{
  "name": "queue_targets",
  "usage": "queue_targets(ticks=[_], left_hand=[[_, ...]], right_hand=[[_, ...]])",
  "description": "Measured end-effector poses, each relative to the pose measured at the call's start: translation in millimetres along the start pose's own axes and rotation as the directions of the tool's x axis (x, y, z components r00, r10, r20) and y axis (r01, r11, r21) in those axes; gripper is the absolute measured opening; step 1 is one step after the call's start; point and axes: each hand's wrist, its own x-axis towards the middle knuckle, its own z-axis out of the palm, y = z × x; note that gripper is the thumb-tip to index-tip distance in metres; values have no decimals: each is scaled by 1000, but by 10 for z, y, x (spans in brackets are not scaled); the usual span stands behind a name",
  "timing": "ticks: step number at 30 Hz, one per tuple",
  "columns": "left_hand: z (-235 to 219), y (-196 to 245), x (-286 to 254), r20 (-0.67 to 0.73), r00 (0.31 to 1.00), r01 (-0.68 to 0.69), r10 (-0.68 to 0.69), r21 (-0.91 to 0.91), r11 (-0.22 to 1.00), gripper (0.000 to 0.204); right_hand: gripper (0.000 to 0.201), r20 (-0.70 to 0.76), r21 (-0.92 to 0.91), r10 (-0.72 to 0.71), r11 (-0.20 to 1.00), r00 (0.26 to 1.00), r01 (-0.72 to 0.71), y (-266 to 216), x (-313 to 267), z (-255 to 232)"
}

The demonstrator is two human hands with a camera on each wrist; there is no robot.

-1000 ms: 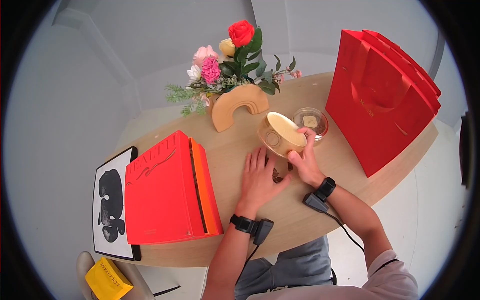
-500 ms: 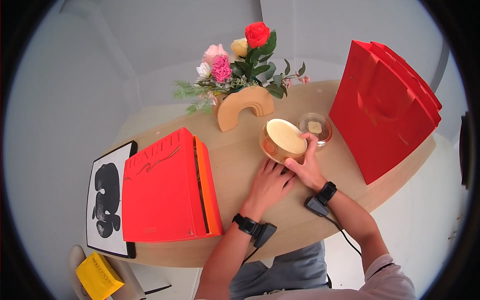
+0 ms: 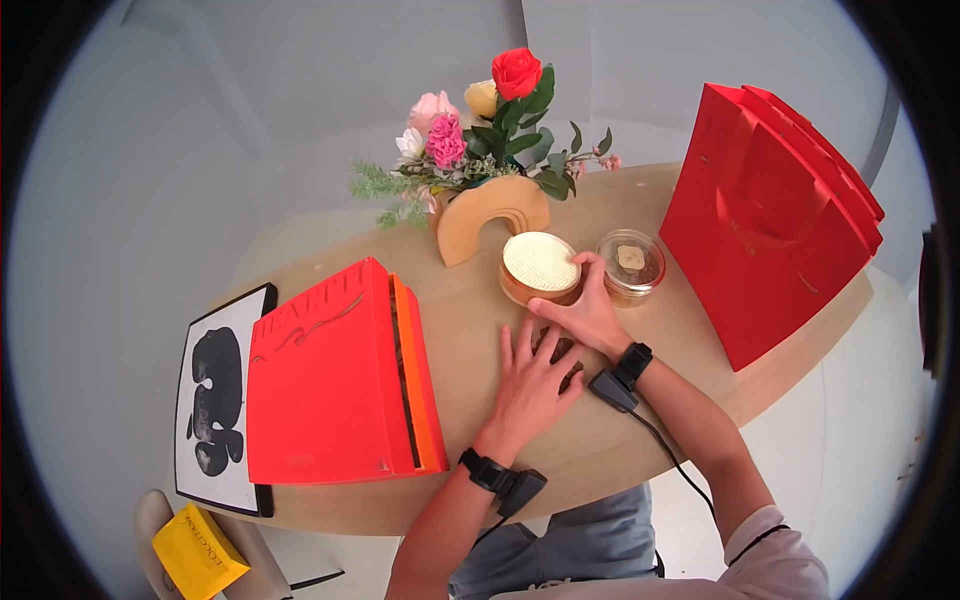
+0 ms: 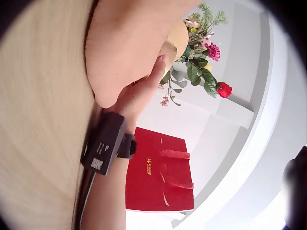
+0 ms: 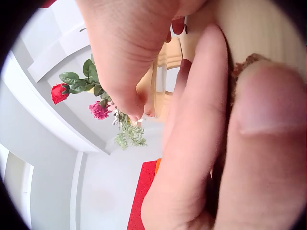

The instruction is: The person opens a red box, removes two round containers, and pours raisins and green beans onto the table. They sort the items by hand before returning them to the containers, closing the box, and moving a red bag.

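My right hand (image 3: 588,315) grips a round tub (image 3: 540,262) with clear sides and a cream, textured top face, thumb on the near side and fingers around the right. The tub stands low at the table, in front of the flower vase. Left of it and nearer the body, my left hand (image 3: 530,385) lies palm down with fingers spread over small dark brown pieces (image 3: 566,346), partly hidden beneath it. In the right wrist view, a rough brown piece (image 5: 250,61) shows beside the left hand's fingers. A second clear round tub (image 3: 630,285) with brown contents and a beige label stands right of the first.
An arch-shaped wooden vase (image 3: 458,226) with flowers stands at the back. A tall red paper bag (image 3: 765,240) is on the right. At left, a red box (image 3: 320,390) overlaps a framed black-and-white picture (image 3: 212,400). A yellow packet (image 3: 200,552) lies on a chair below.
The right hand has brought the tub left and down toward the table. The left hand, drawn close under the tub half a second ago, now lies farther from it with fingers spread wider.
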Motion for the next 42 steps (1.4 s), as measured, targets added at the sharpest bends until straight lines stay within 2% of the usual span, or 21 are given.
queue_targets(ticks=[2,9,12,14,17,18,22,24,25,27,28,29,31,32,34,36,37,39,41,42], left_hand=[[2,-2,-16,-9,999,35,-35,19,999,42],[95,-129,-52,32,999,2,1,-104,995,50],[101,-130,-39,35,999,4,0,-118,993,51],[82,-113,-30,38,999,22,-17,-127,992,52],[68,-73,-14,-10,995,93,-95,-130,987,55],[62,-74,-8,1,993,115,-116,-98,988,59],[38,-72,23,28,980,199,-198,-32,979,72],[60,-87,26,24,979,204,-203,-21,979,74],[72,-97,25,19,978,208,-208,-9,978,77],[79,-111,29,12,979,205,-204,-16,979,78],[78,-112,34,7,979,202,-202,-26,979,80],[76,-110,41,5,980,201,-201,-25,979,80],[74,-108,52,10,974,226,-226,-5,974,81],[76,-117,59,9,974,227,-227,-4,974,81],[95,-149,80,1,983,183,-183,42,982,79],[104,-175,74,37,987,153,-154,37,988,75],[108,-181,69,75,989,122,-125,34,992,71],[114,-168,39,58,995,81,-80,-12,997,65],[130,-153,6,40,999,34,-32,-56,998,59],[145,-143,-17,33,999,0,3,-89,996,53]], right_hand=[[100,-13,-60,-16,998,1000,16,2,55,58],[97,90,4,-39,999,995,39,20,164,189],[97,113,-27,-107,993,988,111,68,172,198],[95,130,172,-141,978,981,118,108,178,215],[93,70,270,-97,960,993,75,119,197,215],[93,41,205,-84,976,996,74,127,225,210],[94,61,206,5,978,998,-17,36,223,169],[95,-1,-83,-139,987,990,138,123,234,172],[95,-2,-82,-140,987,990,139,164,230,168],[95,49,137,-35,990,998,28,111,214,167],[95,49,138,-38,990,998,31,84,196,155],[95,101,293,55,953,993,-83,-73,159,123],[95,169,433,135,880,976,-196,-160,143,113],[94,139,434,144,880,980,-190,-150,143,112],[93,109,435,152,882,982,-184,-28,167,131],[94,-75,94,-74,992,994,81,169,227,187],[94,-74,92,-75,992,994,82,205,222,185],[96,-17,36,-114,993,993,114,99,174,178],[98,18,76,-73,995,997,72,63,162,178],[98,57,19,-86,996,995,85,109,175,179]])
